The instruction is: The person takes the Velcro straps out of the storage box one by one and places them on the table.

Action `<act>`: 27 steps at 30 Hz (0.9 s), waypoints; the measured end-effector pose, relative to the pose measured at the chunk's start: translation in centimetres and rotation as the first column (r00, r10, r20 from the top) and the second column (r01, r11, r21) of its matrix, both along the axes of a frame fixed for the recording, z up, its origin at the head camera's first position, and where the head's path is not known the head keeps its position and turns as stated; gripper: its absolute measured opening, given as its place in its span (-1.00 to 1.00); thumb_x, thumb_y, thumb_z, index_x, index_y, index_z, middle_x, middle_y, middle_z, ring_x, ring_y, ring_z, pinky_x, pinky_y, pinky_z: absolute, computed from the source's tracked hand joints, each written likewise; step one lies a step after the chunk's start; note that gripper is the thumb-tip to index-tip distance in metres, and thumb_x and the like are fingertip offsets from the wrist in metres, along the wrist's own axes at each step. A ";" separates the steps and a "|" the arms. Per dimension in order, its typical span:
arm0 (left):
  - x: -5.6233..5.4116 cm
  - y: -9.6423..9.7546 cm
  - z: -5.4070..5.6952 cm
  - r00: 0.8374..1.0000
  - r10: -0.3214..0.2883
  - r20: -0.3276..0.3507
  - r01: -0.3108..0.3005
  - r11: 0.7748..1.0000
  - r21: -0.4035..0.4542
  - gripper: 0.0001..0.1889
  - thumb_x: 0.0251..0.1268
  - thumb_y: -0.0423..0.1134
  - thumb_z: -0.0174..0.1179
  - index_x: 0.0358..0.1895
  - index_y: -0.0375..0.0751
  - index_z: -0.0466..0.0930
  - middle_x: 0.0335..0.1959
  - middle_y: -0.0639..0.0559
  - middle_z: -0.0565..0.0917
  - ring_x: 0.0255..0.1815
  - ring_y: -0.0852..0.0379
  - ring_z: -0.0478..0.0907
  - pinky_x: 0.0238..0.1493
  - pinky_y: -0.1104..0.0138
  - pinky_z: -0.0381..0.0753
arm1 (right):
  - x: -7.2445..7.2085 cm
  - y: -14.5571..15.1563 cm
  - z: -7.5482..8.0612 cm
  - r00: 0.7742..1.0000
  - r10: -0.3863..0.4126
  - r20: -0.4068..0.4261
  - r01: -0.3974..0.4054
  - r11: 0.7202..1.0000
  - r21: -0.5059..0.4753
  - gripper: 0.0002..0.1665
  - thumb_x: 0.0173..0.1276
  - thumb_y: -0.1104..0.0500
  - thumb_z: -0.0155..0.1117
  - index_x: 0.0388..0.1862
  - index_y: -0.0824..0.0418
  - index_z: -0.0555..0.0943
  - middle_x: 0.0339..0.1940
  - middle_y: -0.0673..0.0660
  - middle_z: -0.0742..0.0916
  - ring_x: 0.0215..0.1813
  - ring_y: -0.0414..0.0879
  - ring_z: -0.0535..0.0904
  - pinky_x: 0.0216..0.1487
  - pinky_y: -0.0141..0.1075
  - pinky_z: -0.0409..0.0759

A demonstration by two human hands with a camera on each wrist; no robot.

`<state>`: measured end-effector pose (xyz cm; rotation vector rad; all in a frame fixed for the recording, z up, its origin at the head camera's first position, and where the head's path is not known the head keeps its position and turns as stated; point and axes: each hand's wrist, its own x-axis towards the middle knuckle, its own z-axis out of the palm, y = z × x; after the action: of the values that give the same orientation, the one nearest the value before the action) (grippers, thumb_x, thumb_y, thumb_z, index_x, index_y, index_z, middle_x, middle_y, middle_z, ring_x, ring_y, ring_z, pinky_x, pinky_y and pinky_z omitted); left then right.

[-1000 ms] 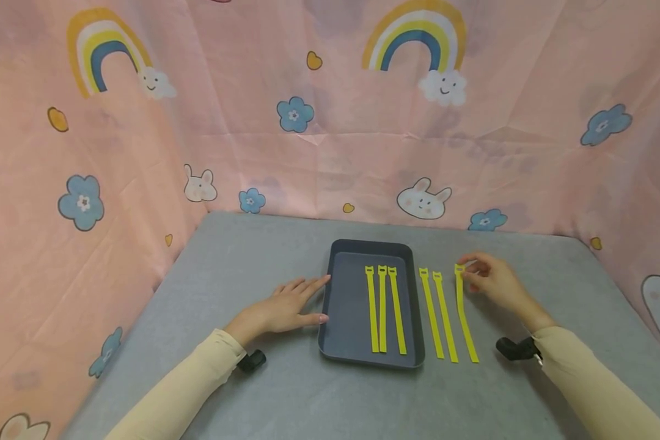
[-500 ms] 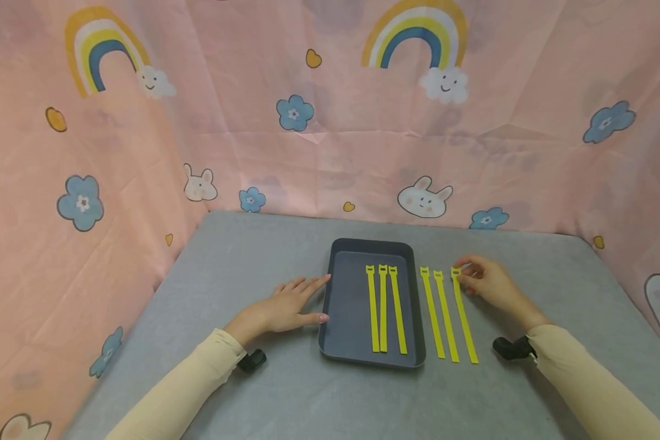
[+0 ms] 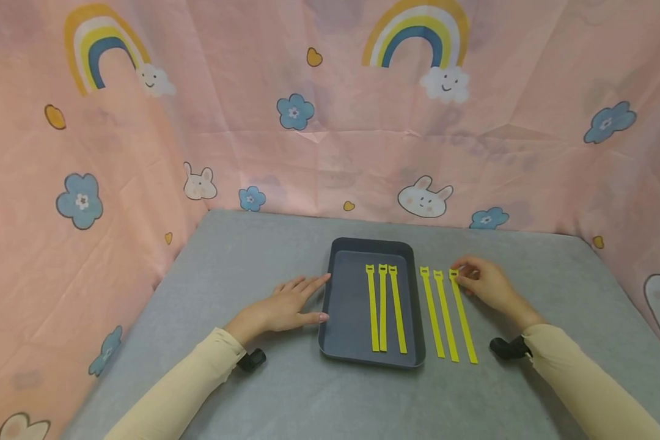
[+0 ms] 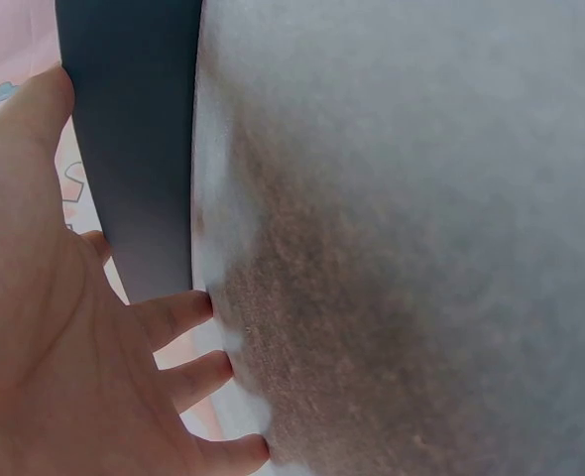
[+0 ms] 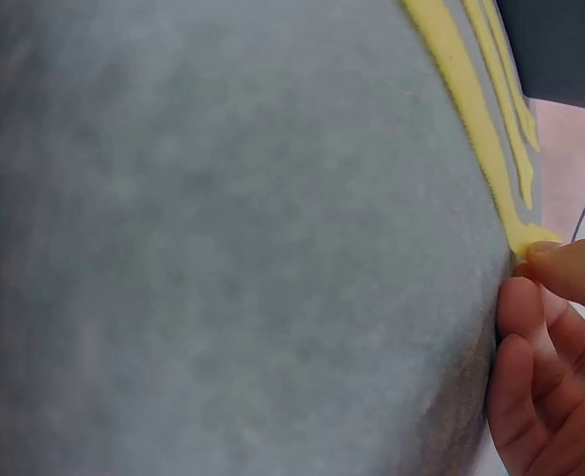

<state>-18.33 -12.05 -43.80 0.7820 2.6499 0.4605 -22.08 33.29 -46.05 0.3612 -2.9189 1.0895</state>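
My right hand [image 3: 486, 284] pinches the slotted head of a yellow hook-and-loop cable tie [image 3: 463, 318], the rightmost strap on the table. In the right wrist view, thumb and finger meet at that end of the cable tie [image 5: 471, 109]. Two more yellow ties [image 3: 445, 316] lie side by side just left of it. Inside the dark grey tray [image 3: 343, 348], three yellow ties [image 3: 382, 308] lie lengthwise in the right half. My left hand [image 3: 280, 311] lies flat with fingers spread, thumb and index fingertips at the tray's left rim. The left wrist view shows the tray's outer wall [image 4: 139, 129] by the hand.
A grey table [image 3: 264, 391] carries everything. Pink printed cloth [image 3: 330, 159] hangs behind it and along both sides. A black wrist camera [image 3: 510, 348] sits below the right wrist, another black camera [image 3: 252, 360] below the left.
My right hand has drawn the head of the rightmost cable tie slightly left, so the strap now lies straighter, nearly parallel to its neighbours. The left hand and tray have stayed put.
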 end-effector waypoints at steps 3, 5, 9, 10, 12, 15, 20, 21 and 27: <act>0.0 0.0 0.0 1.000 -0.002 -0.003 0.002 1.000 -0.006 -0.10 0.35 0.43 -0.07 0.61 0.35 -0.32 0.65 0.03 0.02 0.66 -0.18 -0.07 0.53 -0.27 -0.06 | -0.1 0.0 -0.3 1.000 0.003 0.000 -0.003 1.000 0.001 -0.70 0.37 0.33 0.28 0.06 0.32 0.57 -0.24 0.29 0.71 -0.43 -0.25 0.61 -0.46 -0.34 0.62; 0.0 0.0 -0.1 1.000 -0.003 -0.001 0.003 1.000 -0.005 -0.10 0.35 0.43 -0.08 0.61 0.35 -0.33 0.65 0.02 0.01 0.66 -0.19 -0.07 0.53 -0.27 -0.06 | -0.2 0.0 -0.3 1.000 0.000 0.004 0.000 1.000 0.003 -0.70 0.37 0.31 0.29 0.07 0.31 0.58 -0.24 0.27 0.71 -0.43 -0.26 0.61 -0.46 -0.35 0.61; 0.0 0.0 0.0 1.000 -0.002 0.001 0.002 1.000 -0.002 -0.10 0.35 0.44 -0.08 0.61 0.34 -0.32 0.65 0.03 0.01 0.66 -0.19 -0.08 0.53 -0.27 -0.07 | -0.2 0.0 -0.3 1.000 -0.007 0.005 0.007 1.000 0.006 -0.71 0.37 0.30 0.30 0.05 0.30 0.59 -0.29 0.24 0.68 -0.44 -0.26 0.59 -0.47 -0.35 0.60; -0.1 0.0 0.0 1.000 -0.002 0.001 0.002 1.000 -0.001 -0.10 0.35 0.44 -0.08 0.61 0.34 -0.32 0.65 0.03 0.01 0.66 -0.19 -0.08 0.53 -0.27 -0.07 | -0.2 0.0 -0.3 1.000 -0.009 0.005 0.009 1.000 0.009 -0.71 0.36 0.30 0.31 0.05 0.30 0.59 -0.30 0.23 0.67 -0.45 -0.26 0.58 -0.47 -0.36 0.59; -0.1 0.0 0.0 1.000 -0.003 -0.003 0.003 1.000 -0.004 -0.10 0.35 0.44 -0.08 0.61 0.34 -0.32 0.65 0.03 0.01 0.66 -0.19 -0.08 0.54 -0.26 -0.07 | -0.2 0.0 -0.3 1.000 -0.014 0.003 0.014 1.000 0.012 -0.72 0.36 0.30 0.31 0.04 0.29 0.59 -0.32 0.22 0.66 -0.46 -0.25 0.58 -0.47 -0.35 0.59; -0.1 0.0 0.0 1.000 -0.004 -0.005 0.004 1.000 -0.004 -0.09 0.34 0.44 -0.08 0.61 0.33 -0.32 0.65 0.02 0.01 0.66 -0.19 -0.07 0.54 -0.26 -0.07 | -0.2 -0.1 -0.3 1.000 -0.018 0.003 0.018 1.000 0.019 -0.72 0.37 0.29 0.30 0.04 0.29 0.60 -0.32 0.21 0.67 -0.48 -0.26 0.57 -0.48 -0.36 0.58; -0.1 0.0 0.1 1.000 -0.001 0.001 0.001 1.000 -0.007 -0.09 0.34 0.43 -0.07 0.61 0.34 -0.32 0.65 0.01 0.01 0.66 -0.19 -0.07 0.54 -0.26 -0.07 | -0.2 -0.1 -0.3 1.000 -0.016 0.014 0.016 1.000 0.019 -0.73 0.39 0.27 0.28 0.05 0.30 0.61 -0.32 0.20 0.67 -0.45 -0.26 0.57 -0.47 -0.36 0.58; -0.1 0.0 0.1 1.000 0.001 0.002 -0.001 1.000 -0.009 -0.09 0.34 0.43 -0.07 0.61 0.35 -0.32 0.65 0.01 0.00 0.66 -0.19 -0.07 0.54 -0.26 -0.07 | -0.2 -0.2 -0.3 1.000 -0.016 0.016 0.015 1.000 0.022 -0.73 0.40 0.27 0.28 0.04 0.31 0.61 -0.32 0.20 0.67 -0.45 -0.26 0.57 -0.47 -0.36 0.58; -0.1 0.0 0.0 1.000 0.003 0.006 -0.003 1.000 -0.017 -0.10 0.34 0.45 -0.08 0.60 0.37 -0.34 0.66 0.03 -0.01 0.66 -0.18 -0.08 0.55 -0.25 -0.08 | -0.2 -0.1 -0.2 0.999 -0.024 0.026 0.023 1.000 0.021 -0.73 0.41 0.25 0.27 0.04 0.31 0.62 -0.34 0.19 0.67 -0.45 -0.24 0.56 -0.46 -0.35 0.58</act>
<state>-18.45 -12.05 -43.80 0.7701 2.6466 0.4399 -22.24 33.15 -46.30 0.3141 -2.9516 1.0704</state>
